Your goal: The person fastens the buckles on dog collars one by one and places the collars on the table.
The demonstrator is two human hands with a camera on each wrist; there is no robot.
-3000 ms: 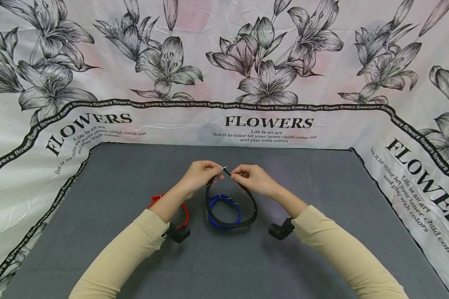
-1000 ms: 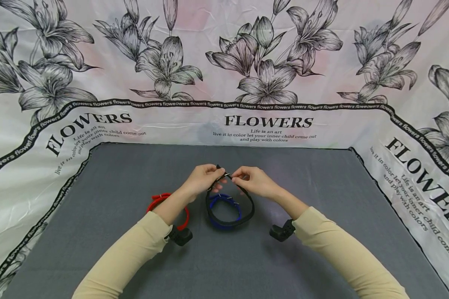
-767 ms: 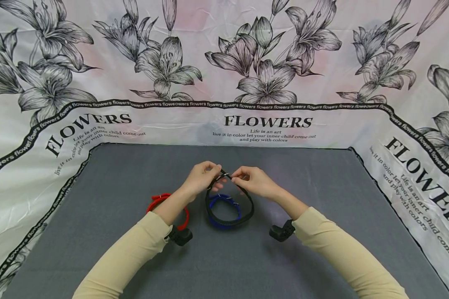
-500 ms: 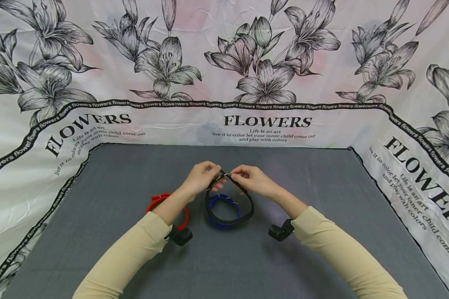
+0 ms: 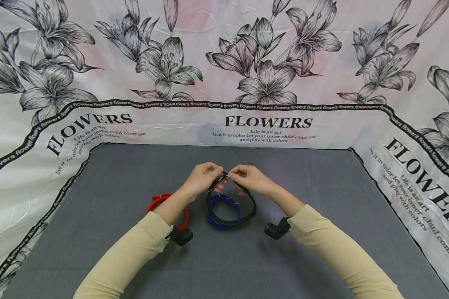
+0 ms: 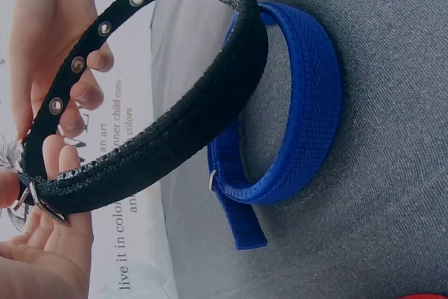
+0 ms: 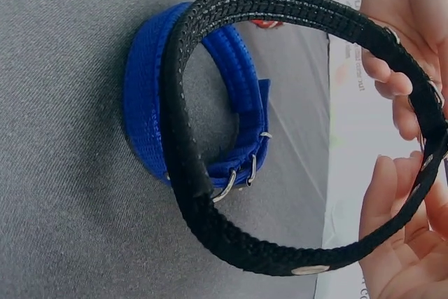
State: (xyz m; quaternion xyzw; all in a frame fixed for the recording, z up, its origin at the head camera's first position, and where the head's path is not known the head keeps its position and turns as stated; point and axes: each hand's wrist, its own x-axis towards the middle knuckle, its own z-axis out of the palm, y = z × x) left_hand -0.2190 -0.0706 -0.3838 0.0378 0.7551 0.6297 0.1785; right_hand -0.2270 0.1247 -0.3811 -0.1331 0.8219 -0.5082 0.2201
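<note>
Above the grey cloth I hold a black dog collar (image 5: 251,212) in a loop between both hands. My left hand (image 5: 201,179) pinches its buckle end; the metal buckle (image 6: 43,204) shows in the left wrist view. The right hand (image 5: 252,181) pinches the strap just to the right of the buckle, where metal eyelets (image 6: 78,64) run along it. At the buckle the strap ends overlap; fingers partly hide whether the strap passes fully through. A blue collar (image 5: 221,226), buckled into a ring, lies beneath the black loop.
A red collar (image 5: 159,201) rests on the grey cloth (image 5: 224,261) at the left, partly behind the left forearm. Each wrist wears a black camera (image 5: 181,236). A white flower-printed cloth (image 5: 269,128) lies along the far side and edges.
Since three seconds ago the strap's end has moved over to the left hand at the buckle. In the last half second the right hand has shifted slightly left, nearer the left hand.
</note>
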